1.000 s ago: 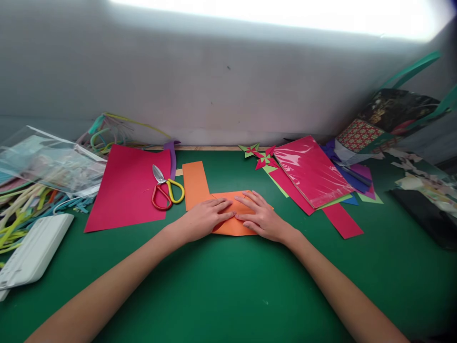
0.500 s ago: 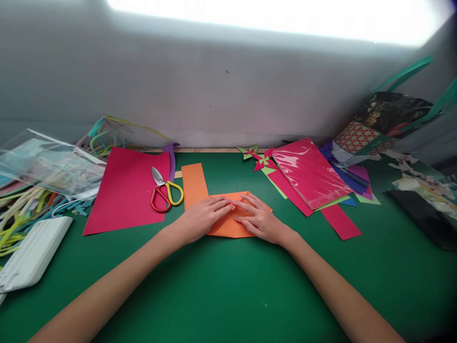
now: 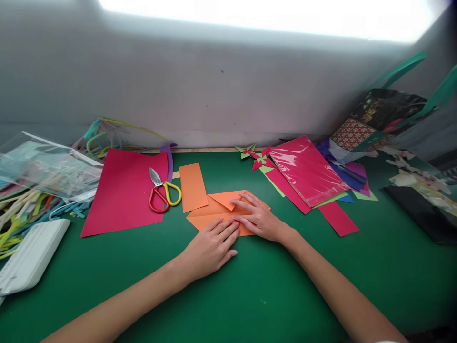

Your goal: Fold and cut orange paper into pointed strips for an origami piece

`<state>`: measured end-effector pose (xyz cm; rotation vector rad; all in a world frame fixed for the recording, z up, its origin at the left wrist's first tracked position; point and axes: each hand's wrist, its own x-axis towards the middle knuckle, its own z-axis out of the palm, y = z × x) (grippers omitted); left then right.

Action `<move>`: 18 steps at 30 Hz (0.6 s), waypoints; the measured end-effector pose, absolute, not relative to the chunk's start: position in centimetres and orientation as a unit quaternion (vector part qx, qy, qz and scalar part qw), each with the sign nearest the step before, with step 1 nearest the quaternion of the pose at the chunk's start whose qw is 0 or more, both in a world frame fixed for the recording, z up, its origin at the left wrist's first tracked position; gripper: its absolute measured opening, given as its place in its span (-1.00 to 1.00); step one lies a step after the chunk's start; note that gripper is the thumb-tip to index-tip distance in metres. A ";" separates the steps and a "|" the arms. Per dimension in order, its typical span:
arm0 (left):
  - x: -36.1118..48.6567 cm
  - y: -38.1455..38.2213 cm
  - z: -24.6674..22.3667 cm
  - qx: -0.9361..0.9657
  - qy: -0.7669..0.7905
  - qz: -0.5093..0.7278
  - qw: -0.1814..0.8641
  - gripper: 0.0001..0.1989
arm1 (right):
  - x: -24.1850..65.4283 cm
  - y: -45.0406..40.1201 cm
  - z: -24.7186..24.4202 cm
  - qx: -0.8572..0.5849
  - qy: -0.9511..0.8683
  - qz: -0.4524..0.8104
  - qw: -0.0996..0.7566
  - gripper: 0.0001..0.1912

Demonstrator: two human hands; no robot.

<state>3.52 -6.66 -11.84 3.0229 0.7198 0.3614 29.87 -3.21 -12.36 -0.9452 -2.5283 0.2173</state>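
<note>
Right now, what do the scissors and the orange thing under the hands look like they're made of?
Scissors: the blades look like shiny metal, since they are silvery grey and catch the light; the red and yellow handles could be plastic or coated metal.
Folded orange sheet: probably matte paper or thin card, because it shows creases and flat folded flaps.

Craft workspace, kind of building not clear: one green counter [image 3: 264,286] against a pale wall [image 3: 178,81]; scissors [image 3: 162,189]; coloured paper sheets [image 3: 124,190]; folded paper stars [image 3: 261,158]; bundled pipe cleaners [image 3: 24,214]; one gift bag [image 3: 374,119].
</note>
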 end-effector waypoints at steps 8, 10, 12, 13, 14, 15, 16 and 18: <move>2.0 -7.7 -12.0 0.962 0.250 0.109 0.008 -0.42 | 30.0 -3.2 -12.4 -0.338 -0.913 0.078 0.216 -0.64; 1.7 -7.8 -12.1 0.961 0.253 0.109 0.010 -0.41 | 30.0 -3.1 -12.4 -0.337 -0.914 0.080 0.213 -0.64; 1.6 -7.9 -12.2 0.961 0.254 0.108 0.013 -0.41 | 30.0 -3.1 -12.4 -0.337 -0.914 0.080 0.211 -0.64; 1.6 -7.9 -12.3 0.961 0.254 0.109 0.015 -0.41 | 30.0 -3.1 -12.3 -0.337 -0.914 0.081 0.211 -0.64; 1.6 -7.9 -12.3 0.961 0.255 0.110 0.018 -0.41 | 30.0 -3.1 -12.3 -0.338 -0.913 0.081 0.213 -0.65; 1.6 -7.8 -12.3 0.960 0.255 0.112 0.021 -0.40 | 30.0 -3.1 -12.4 -0.339 -0.912 0.081 0.215 -0.65; 1.6 -7.8 -12.4 0.960 0.256 0.114 0.024 -0.40 | 30.0 -3.1 -12.4 -0.340 -0.912 0.081 0.217 -0.65; 1.6 -7.8 -12.4 0.959 0.257 0.117 0.029 -0.39 | 30.0 -3.1 -12.4 -0.342 -0.910 0.081 0.219 -0.65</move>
